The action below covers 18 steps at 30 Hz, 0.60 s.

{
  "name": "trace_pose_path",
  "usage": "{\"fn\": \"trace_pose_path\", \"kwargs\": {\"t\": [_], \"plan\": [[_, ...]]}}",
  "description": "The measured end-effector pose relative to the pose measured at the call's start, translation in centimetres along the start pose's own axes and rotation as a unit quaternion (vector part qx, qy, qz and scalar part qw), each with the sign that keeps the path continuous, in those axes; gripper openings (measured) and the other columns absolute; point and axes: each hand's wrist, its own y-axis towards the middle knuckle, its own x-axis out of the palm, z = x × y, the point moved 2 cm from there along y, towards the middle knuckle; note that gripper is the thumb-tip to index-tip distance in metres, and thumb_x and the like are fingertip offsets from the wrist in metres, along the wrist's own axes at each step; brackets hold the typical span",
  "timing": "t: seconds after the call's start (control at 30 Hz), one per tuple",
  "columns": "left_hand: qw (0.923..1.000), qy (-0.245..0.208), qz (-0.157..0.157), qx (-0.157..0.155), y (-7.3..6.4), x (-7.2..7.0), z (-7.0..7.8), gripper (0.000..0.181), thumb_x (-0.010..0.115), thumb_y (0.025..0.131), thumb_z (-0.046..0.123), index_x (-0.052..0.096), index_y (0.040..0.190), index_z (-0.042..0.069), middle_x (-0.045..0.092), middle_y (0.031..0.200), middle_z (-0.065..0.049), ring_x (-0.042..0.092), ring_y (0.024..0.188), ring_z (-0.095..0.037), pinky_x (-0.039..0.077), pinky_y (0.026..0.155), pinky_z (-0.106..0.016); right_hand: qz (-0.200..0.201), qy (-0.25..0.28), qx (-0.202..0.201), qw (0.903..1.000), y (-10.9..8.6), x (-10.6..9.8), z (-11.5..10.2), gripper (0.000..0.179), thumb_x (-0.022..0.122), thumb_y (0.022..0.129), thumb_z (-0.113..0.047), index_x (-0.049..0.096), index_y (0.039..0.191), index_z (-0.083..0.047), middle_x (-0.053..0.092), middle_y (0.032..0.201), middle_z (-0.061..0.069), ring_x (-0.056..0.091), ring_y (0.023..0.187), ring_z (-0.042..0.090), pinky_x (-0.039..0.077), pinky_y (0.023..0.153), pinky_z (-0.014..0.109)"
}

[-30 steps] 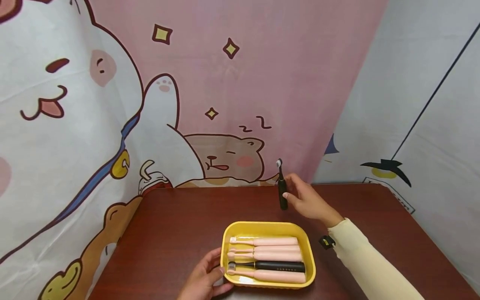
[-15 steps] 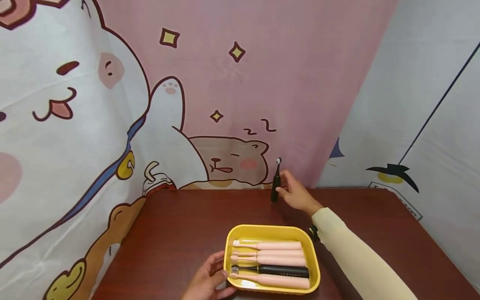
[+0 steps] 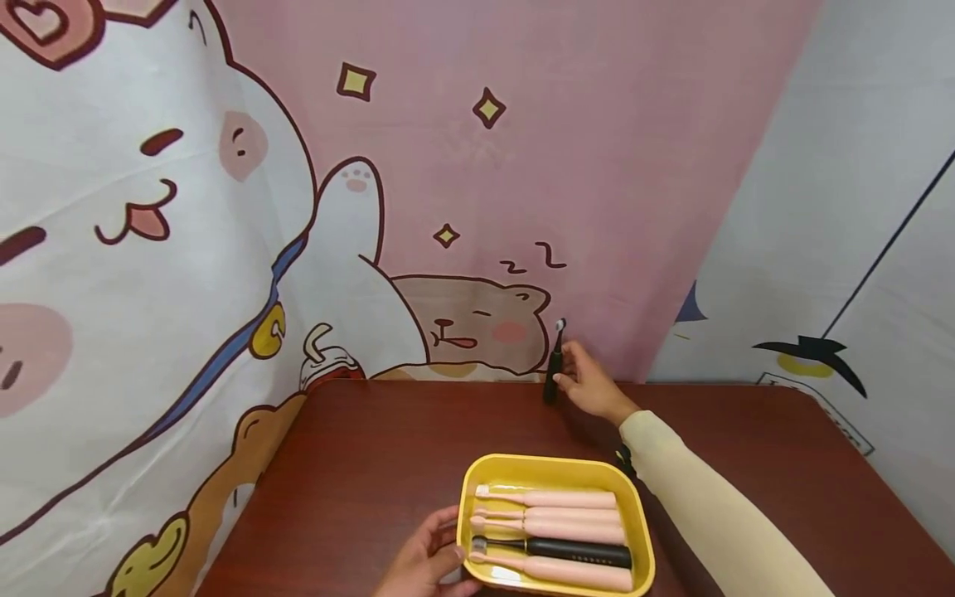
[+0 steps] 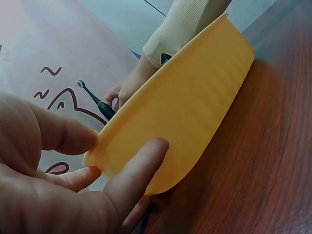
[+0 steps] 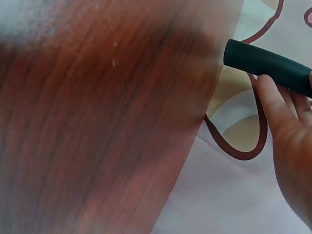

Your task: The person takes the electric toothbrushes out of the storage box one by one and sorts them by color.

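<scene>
My right hand (image 3: 591, 385) grips a black electric toothbrush (image 3: 554, 377) by its handle, brush head up and leaning slightly right, near the table's far edge. In the right wrist view the handle's blunt lower end (image 5: 243, 56) shows beside the fingers. My left hand (image 3: 427, 557) holds the left end of a yellow basket (image 3: 552, 461), its thumb and fingers touching the outer wall and rim in the left wrist view. Inside the basket lie several pink electric toothbrushes (image 3: 570, 499) and one black electric toothbrush (image 3: 582, 550), side by side with their heads to the left.
The dark red wooden table (image 3: 388, 439) carries the basket near its front. Behind it hangs a pink and white cloth (image 3: 597, 207) with cartoon animals, which reaches down to the table's far edge and along its left and right sides.
My right hand has moved the black toothbrush a little left and back toward the far edge, and the brush now leans more. The head view has shifted; my left hand stays at the basket.
</scene>
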Motion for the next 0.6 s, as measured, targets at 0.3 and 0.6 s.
{"fn": "trace_pose_path", "kwargs": {"t": [0.3, 0.6], "plan": [[0.9998, -0.001, -0.012, 0.015, -0.1, -0.1, -0.3, 0.068, 0.065, 0.102, 0.008, 0.029, 0.158, -0.007, 0.053, 0.145, -0.029, 0.067, 0.116, -0.028, 0.066, 0.088, -0.048, 0.006, -0.008, 0.011, 0.9999, 0.4, 0.5, 0.8, 0.033, 0.064, 0.102, -0.001, 0.048, 0.13, -0.006, 0.064, 0.119, 0.019, 0.07, 0.106, 0.033, 0.065, 0.087, 0.04], [0.9999, -0.006, -0.009, 0.013, -0.1, -0.1, -0.1, 0.065, 0.063, 0.104, 0.008, 0.029, 0.158, -0.007, 0.054, 0.144, -0.029, 0.069, 0.112, -0.029, 0.066, 0.088, -0.048, 0.021, -0.022, -0.008, 0.9995, 0.7, 1.2, 1.0, 0.037, 0.068, 0.1, -0.001, 0.051, 0.132, -0.005, 0.066, 0.117, 0.018, 0.07, 0.107, 0.033, 0.061, 0.098, 0.052]]}}
